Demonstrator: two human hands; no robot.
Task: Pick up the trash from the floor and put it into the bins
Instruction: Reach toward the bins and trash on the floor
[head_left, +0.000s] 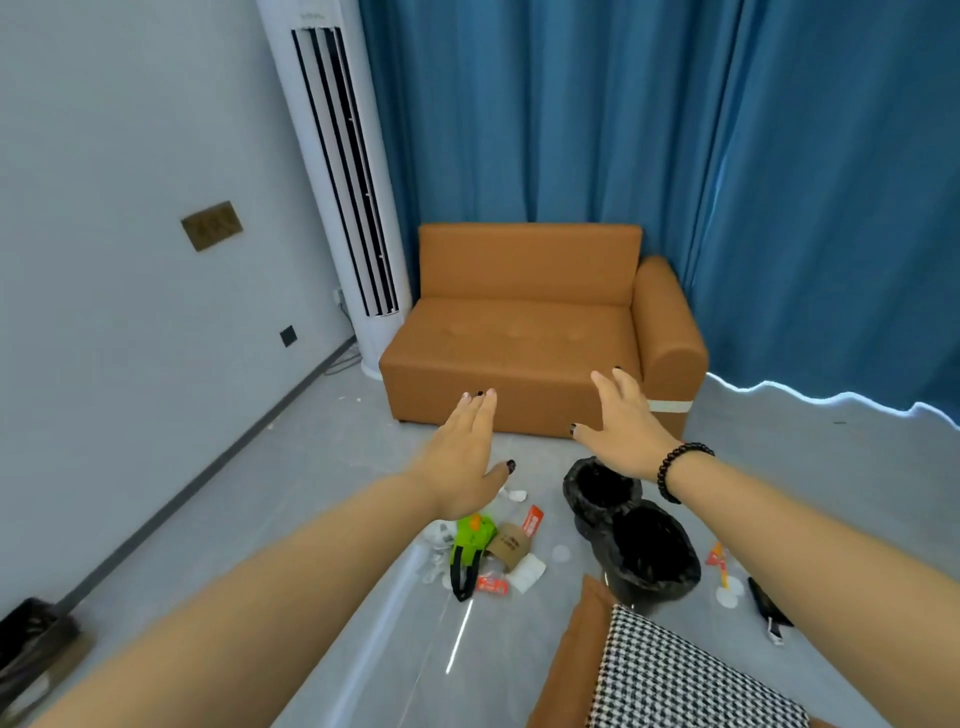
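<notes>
Both my arms reach forward over the floor. My left hand (467, 457) and my right hand (623, 421) are flat with fingers straight and hold nothing. Below them two bins lined with black bags stand side by side: the far bin (597, 493) and the near bin (652, 556). Left of the bins lies a heap of trash: a green package (470, 545), a brown paper cup sleeve (511, 543), an orange-red wrapper (532, 522), a white tissue (527, 571) and a small red wrapper (491, 586). Right of the bins lie a red-yellow wrapper (719, 564) and a black object (769, 608).
An orange sofa (530, 332) stands against blue curtains straight ahead. A tall white air conditioner (348, 182) stands to its left by the wall. A houndstooth cushion (675, 680) on an orange seat sits at the bottom right. A dark dustpan (31, 644) lies at the bottom left.
</notes>
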